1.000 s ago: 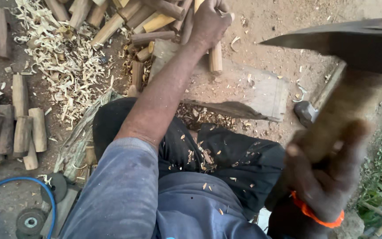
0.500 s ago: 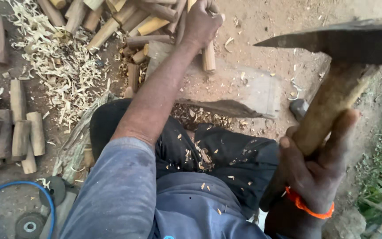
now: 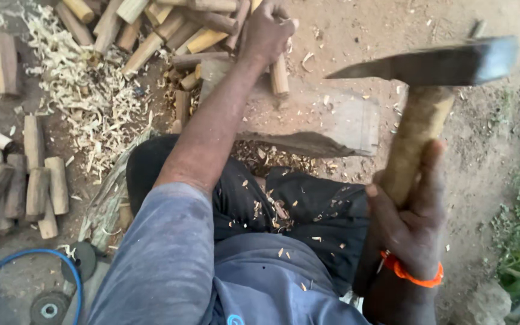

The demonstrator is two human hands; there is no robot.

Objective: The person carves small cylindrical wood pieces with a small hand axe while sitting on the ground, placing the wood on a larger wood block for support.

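Gripping the hatchet (image 3: 419, 69) by its wooden handle, your right hand (image 3: 410, 222) holds it raised while your left hand (image 3: 266, 30) closes on a wood billet (image 3: 279, 75) at the chopping block's (image 3: 344, 117) far edge, shavings (image 3: 85, 96) strewn, many billets in the pile (image 3: 151, 30) apparently uncut.

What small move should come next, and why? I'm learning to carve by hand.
Probably draw one stick back onto the flat block: the left hand is closed over a stick in the wood pile, while the right hand holds the adze raised.
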